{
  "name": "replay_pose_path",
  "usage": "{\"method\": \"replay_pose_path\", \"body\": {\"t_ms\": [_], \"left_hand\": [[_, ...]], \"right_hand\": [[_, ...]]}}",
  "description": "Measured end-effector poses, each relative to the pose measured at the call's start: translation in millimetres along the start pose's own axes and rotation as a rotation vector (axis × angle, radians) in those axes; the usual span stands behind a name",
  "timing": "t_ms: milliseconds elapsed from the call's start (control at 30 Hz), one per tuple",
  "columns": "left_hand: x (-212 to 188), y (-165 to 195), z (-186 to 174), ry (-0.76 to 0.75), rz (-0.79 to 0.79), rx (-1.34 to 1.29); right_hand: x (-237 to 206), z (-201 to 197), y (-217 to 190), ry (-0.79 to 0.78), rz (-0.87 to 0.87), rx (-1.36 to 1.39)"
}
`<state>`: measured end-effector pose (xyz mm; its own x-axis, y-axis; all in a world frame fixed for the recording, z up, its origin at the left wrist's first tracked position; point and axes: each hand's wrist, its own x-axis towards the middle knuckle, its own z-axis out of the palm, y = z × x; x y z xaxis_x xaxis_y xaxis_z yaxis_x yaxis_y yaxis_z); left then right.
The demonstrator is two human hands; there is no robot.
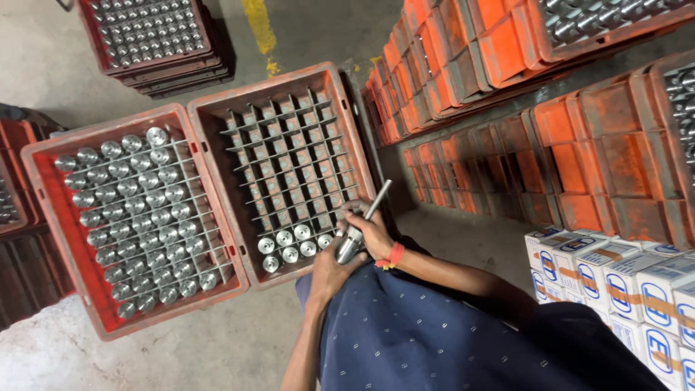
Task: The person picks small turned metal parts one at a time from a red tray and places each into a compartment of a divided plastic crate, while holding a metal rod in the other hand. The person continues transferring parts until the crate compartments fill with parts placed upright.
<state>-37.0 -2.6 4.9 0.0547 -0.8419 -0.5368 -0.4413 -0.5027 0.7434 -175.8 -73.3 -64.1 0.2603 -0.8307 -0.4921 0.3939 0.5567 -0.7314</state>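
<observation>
Both my hands hold one metal part (352, 242), a shiny cylinder with a thin shaft that points up and to the right. My left hand (327, 274) cups the cylinder end from below. My right hand (371, 230), with a red band at the wrist, grips it from above. They hover over the near right corner of a red crate (352, 123) with a grid of dividers; most cells are empty, and several shiny parts (289, 246) stand in its nearest rows. Beside it on the left, a second red crate (43, 217) is full of the same parts (137, 210).
Stacks of orange crates (550, 123) rise on the right, some holding metal parts. Another stack of filled crates (152, 36) stands at the top left. White and blue cardboard boxes (637, 289) sit at the lower right. A yellow line (259, 29) marks the concrete floor.
</observation>
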Motion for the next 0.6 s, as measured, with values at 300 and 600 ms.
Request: {"method": "replay_pose_path", "body": {"t_ms": [300, 600], "left_hand": [[-7.5, -32.3, -25.1, 0.308, 0.306, 0.451], [-40.2, -101.7, -98.3, 0.759, 0.251, 0.285]], "right_hand": [[8.9, -38.7, -4.2, 0.175, -0.032, 0.079], [-13.0, -40.6, 14.6, 0.159, 0.039, 0.013]]}}
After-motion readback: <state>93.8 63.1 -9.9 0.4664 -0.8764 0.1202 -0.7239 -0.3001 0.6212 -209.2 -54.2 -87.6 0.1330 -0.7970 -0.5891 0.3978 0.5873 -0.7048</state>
